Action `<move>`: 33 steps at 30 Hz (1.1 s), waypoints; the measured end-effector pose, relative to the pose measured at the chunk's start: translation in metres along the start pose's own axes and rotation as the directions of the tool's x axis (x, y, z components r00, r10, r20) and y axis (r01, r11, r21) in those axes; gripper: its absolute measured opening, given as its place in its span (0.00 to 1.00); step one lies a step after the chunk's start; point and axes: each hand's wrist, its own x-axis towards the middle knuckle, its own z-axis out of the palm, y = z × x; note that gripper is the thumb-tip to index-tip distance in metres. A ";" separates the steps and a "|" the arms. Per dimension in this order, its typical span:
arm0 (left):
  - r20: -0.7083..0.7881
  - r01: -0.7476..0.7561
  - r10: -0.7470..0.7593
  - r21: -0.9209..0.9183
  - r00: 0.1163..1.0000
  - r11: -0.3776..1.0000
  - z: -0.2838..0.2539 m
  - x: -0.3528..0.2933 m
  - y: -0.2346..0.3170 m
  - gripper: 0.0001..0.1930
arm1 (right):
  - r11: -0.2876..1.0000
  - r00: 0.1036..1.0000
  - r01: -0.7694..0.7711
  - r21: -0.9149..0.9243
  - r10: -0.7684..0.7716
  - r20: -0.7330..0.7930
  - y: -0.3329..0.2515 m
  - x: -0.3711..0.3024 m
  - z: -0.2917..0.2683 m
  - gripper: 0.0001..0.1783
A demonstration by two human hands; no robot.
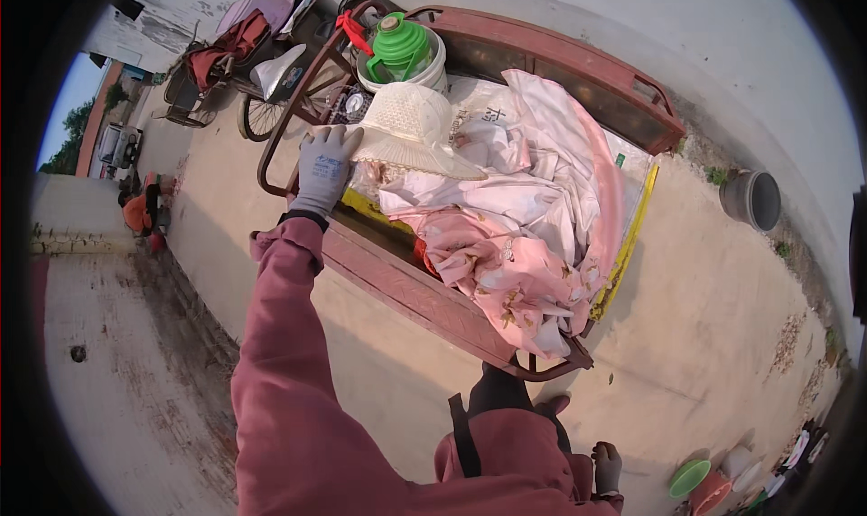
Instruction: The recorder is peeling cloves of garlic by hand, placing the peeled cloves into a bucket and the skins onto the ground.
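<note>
On the rust-red metal cart, the left hand rests, grip unclear; the right hand hangs half-open, empty.

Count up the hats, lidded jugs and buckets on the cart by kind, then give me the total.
Hats: 1, the white sun hat beside the left hand
Lidded jugs: 1, the green jug
Buckets: 1, the white bucket
Total: 3

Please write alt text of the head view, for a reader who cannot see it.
A person's gloved left grip is at the side of a reddish-brown cart, beside a white brimmed hat. Crumpled pink and white fabric lies in the cart, near a green jug in a white bucket; the right grip is apart from the cart.
</note>
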 end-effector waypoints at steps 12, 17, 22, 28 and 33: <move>0.363 0.641 -0.528 -0.409 0.768 0.650 0.164 -0.201 0.084 0.30 | 0.992 0.999 -0.043 -0.122 0.046 0.026 -0.062 -0.032 0.059 0.14; 0.278 0.600 -0.532 -0.400 0.800 0.693 0.178 -0.211 0.145 0.28 | 0.683 0.951 0.306 -0.663 -0.257 0.173 -0.065 -0.060 0.069 0.18; -0.064 0.304 -0.397 -0.535 0.916 0.788 0.180 -0.140 0.182 0.29 | 0.922 0.982 -0.185 -0.341 0.164 -0.091 -0.062 -0.058 0.076 0.22; -0.131 -0.077 -0.048 -0.801 0.990 0.594 0.112 -0.088 0.337 0.28 | 0.887 0.974 0.049 -0.459 -0.144 -0.174 -0.021 -0.081 0.043 0.21; -0.185 -0.286 0.278 -0.876 0.943 0.389 -0.011 -0.083 0.447 0.28 | 0.950 0.913 -0.270 0.156 0.304 -0.273 0.050 -0.122 0.030 0.22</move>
